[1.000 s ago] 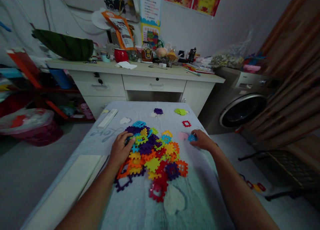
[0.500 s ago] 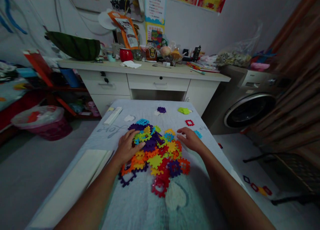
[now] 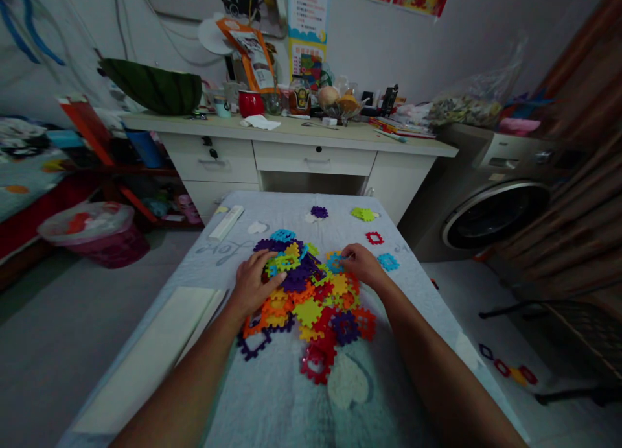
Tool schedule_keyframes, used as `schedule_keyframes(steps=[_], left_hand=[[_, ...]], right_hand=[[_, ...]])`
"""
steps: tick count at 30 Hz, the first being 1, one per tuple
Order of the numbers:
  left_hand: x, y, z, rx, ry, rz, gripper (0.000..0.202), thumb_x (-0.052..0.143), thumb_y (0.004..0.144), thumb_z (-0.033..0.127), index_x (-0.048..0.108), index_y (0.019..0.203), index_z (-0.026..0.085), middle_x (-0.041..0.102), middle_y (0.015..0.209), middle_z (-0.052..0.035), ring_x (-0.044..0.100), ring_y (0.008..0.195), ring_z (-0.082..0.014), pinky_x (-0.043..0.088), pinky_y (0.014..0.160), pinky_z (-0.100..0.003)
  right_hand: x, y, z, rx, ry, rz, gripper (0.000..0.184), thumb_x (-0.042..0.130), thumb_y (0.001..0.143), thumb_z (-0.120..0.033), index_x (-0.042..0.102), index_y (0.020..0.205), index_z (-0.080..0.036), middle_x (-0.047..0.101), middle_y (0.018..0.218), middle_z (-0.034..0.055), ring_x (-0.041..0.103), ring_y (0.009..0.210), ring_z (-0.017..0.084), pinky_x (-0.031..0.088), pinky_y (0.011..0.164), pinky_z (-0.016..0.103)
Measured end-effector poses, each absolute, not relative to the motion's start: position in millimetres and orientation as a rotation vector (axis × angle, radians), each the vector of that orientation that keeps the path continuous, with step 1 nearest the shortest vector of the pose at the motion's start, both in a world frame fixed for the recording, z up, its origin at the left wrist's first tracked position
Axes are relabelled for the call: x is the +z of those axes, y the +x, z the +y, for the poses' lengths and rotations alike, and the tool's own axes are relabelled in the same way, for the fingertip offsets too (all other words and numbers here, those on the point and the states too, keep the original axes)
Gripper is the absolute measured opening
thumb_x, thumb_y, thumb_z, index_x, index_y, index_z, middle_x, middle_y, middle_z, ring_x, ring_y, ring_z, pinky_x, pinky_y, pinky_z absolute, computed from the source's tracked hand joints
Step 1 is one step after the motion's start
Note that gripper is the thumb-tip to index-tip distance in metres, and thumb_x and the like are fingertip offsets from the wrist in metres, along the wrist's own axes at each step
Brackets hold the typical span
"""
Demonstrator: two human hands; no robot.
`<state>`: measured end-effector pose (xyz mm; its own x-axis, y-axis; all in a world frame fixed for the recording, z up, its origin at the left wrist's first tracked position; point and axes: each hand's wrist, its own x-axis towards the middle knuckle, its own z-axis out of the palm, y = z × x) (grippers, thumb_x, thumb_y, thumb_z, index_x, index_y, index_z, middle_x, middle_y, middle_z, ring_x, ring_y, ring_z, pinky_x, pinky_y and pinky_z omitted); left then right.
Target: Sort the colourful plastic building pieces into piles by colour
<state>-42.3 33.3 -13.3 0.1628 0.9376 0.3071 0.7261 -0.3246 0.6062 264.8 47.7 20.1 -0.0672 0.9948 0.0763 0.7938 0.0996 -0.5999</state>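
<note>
picking, apparently: right hand (image 3: 362, 264) at blue piece (image 3: 332, 262), can't tell if pinching
left hand (image 3: 253, 283) spread at pile (image 3: 307, 312); lifting likely needs fingertips

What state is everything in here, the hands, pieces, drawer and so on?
Left hand, open, against the heap's left side
Right hand, fingertips at a blue piece, grip unclear
Colourful pieces, loosely heaped
Far purple piece, flat, apart
Middle drawer, shut
Washing machine door, shut
Watermelon, cut

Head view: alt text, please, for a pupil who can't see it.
A person's left hand is at a pile of colourful notched pieces on a pale cloth; the right hand is at a blue piece.
</note>
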Motion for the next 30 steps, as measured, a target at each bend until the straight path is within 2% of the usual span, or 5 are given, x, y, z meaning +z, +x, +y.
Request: schedule_keyframes(steps=[6, 13, 21, 26, 30], left_hand=[[-9.4, -40.7, 29.3, 0.991, 2.126, 1.583, 0.039, 0.052, 0.085, 0.050, 0.062, 0.116, 0.028, 0.050, 0.137, -0.0073, 0.045, 0.129, -0.0287, 0.023, 0.111, -0.055], [-13.9, -42.7, 34.9, 1.056, 2.069, 1.497, 0.044, 0.053, 0.083, 0.054, 0.065, 0.112, 0.024, 0.052, 0.131, -0.0082, 0.049, 0.123, -0.0270, 0.033, 0.110, -0.048], [-14.0, -42.7, 34.8, 1.060, 2.051, 1.510, 0.043, 0.053, 0.082, 0.054, 0.065, 0.111, 0.025, 0.053, 0.130, -0.0069, 0.051, 0.121, -0.0266, 0.035, 0.109, -0.048], [-12.2, -44.1, 34.4, 1.044, 2.027, 1.502, 0.045, 0.052, 0.081, 0.055, 0.065, 0.112, 0.024, 0.052, 0.130, -0.0081, 0.050, 0.122, -0.0272, 0.035, 0.110, -0.048], [-14.2, -45.8, 35.0, 1.052, 2.037, 1.486, 0.047, 0.050, 0.082, 0.057, 0.064, 0.112, 0.022, 0.052, 0.131, -0.0092, 0.049, 0.123, -0.0268, 0.033, 0.111, -0.047]], right_hand=[[33.7, 324.7, 42.3, 0.462, -1.688, -1.529, 0.019, 0.060, 0.071, -0.035, 0.061, 0.081, -0.018, 0.059, 0.069, 0.0005, 0.052, 0.063, 0.015, 0.041, 0.059, 0.025], [24.0, 383.9, 19.4, -0.108, -2.057, -1.403, 0.018, 0.049, 0.074, -0.021, 0.063, 0.085, -0.018, 0.063, 0.086, 0.0085, 0.057, 0.077, 0.020, 0.044, 0.076, 0.031], [3.5, 377.4, 11.2, 0.008, -2.121, -1.671, 0.025, 0.054, 0.070, -0.020, 0.065, 0.093, -0.016, 0.061, 0.098, 0.0105, 0.057, 0.096, 0.024, 0.042, 0.091, 0.033], [-4.2, 374.8, 11.5, -0.011, -2.127, -1.686, 0.050, 0.056, 0.076, -0.029, 0.055, 0.125, -0.015, 0.057, 0.124, 0.0146, 0.050, 0.115, 0.029, 0.036, 0.100, 0.040], [-10.2, 373.2, 11.8, 0.020, -2.134, -1.731, 0.051, 0.054, 0.081, -0.034, 0.052, 0.129, -0.015, 0.057, 0.126, 0.0147, 0.050, 0.117, 0.029, 0.035, 0.101, 0.041]])
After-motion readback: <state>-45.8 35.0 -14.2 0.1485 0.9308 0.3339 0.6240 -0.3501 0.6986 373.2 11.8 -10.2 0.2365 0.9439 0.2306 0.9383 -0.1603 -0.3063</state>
